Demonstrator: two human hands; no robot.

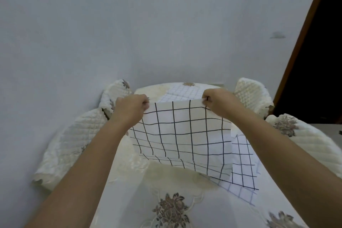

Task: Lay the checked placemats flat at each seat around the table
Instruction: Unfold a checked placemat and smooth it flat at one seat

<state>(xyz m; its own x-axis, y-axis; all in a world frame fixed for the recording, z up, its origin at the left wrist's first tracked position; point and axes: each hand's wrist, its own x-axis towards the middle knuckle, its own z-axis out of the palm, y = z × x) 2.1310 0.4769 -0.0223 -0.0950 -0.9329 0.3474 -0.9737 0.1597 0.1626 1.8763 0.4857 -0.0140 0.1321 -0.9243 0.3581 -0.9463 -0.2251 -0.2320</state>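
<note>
A white placemat with black checks (182,135) hangs in the air over the middle of the table, held up by its two top corners. My left hand (132,109) pinches the top left corner and my right hand (215,102) pinches the top right corner. The mat's lower edge sags toward the cream tablecloth (166,177). A second checked placemat (244,172) lies flat on the table's right side, partly hidden behind the held one. A third checked placemat (185,94) lies flat at the far end of the table.
Quilted cream chair covers stand around the table: two on the left (72,144) (115,91) and two on the right (251,94) (303,135). A pale wall is close behind the table. A dark doorway with a brown frame (303,42) is at the right.
</note>
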